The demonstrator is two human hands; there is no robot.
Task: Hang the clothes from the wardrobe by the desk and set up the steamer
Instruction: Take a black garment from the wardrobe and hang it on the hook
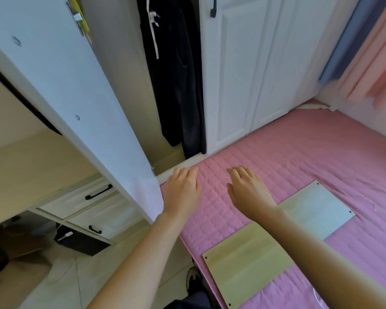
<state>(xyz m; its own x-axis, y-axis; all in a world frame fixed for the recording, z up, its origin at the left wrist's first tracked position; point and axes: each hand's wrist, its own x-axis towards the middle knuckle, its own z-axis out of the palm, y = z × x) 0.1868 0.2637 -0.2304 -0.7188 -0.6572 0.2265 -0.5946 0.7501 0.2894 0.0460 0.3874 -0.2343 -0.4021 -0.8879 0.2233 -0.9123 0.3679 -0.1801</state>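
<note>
Both hands are empty, fingers spread and relaxed, palms down over the pink quilted mattress cover [299,157]. The left hand [183,190] hovers at the mattress corner, its fingertips near the pale sill of the open wardrobe [176,166]; the right hand [247,190] is just beside it, nothing gripped between them.

The task's thing, the dark navy hanging garment with a white drawstring [176,85], hangs well above and beyond both hands, inside the open compartment, between the swung-out white wardrobe door [76,97] on the left hand's side and the closed white panelled door with a black handle [243,74] beyond the right hand. Its hanger is out of view above the frame.

To do this step well, I would judge that the hands need to rise and reach for the top of the garment, not its hem: take the hanger hook with one hand, steady the cloth lower down with the other, and lift it clear of the rail before drawing it out past the door edge. The two pale wooden boards with screw holes [276,241] lie on the mattress under the right forearm; better not to lean on them
</note>
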